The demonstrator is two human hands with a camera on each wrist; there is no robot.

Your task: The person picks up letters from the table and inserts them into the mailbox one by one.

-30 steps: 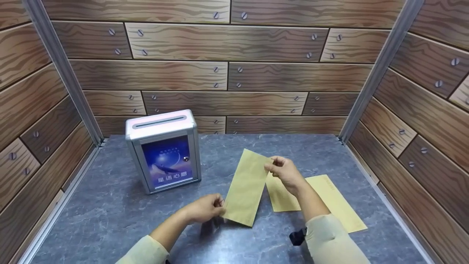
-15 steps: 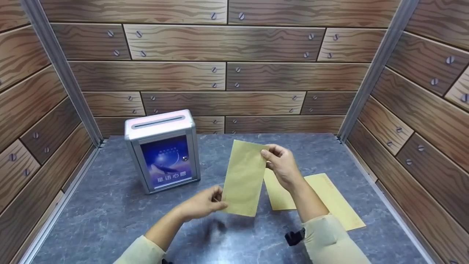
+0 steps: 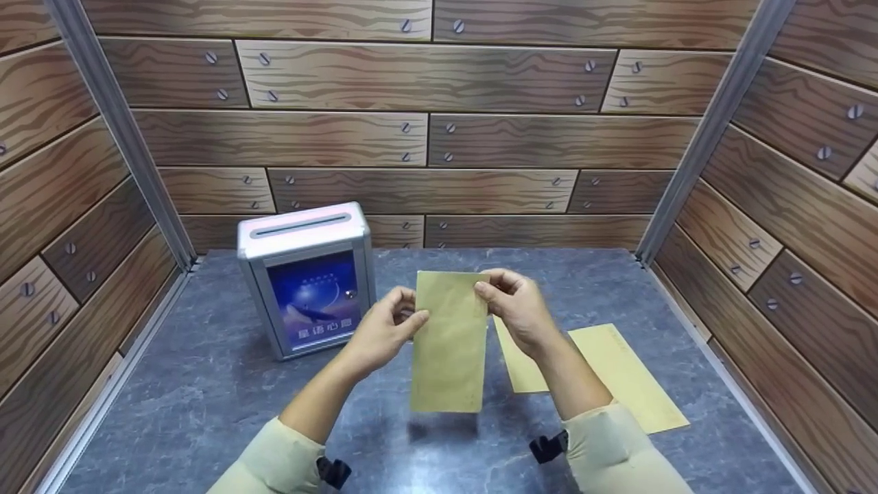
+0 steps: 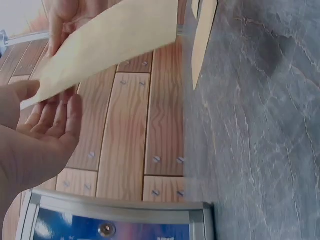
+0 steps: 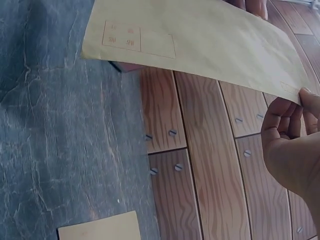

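Observation:
A tan paper envelope (image 3: pixel 449 350) hangs upright above the table, held by both hands. My left hand (image 3: pixel 384 331) pinches its left edge in the upper part, thumb in front and fingers behind. At the top right corner my right hand (image 3: pixel 519 309) pinches it the same way. Red printed boxes mark the envelope (image 5: pixel 200 40) in the right wrist view. Left of the hands stands a silver box (image 3: pixel 305 281) with a slot in its top and a blue picture door with a small lock. The left forearm passes in front of its lower right corner.
Two more tan envelopes lie flat at the right, one (image 3: pixel 525 363) partly behind the right hand, another (image 3: pixel 631 377) under the right forearm. The grey marbled table (image 3: pixel 206 425) is bounded by wood-patterned walls (image 3: pixel 501 140) at the back and sides.
The envelope has turned from slanted to upright and lifted off the table. My left hand has slid up from its lower left corner to the upper left edge. The right hand has moved slightly left.

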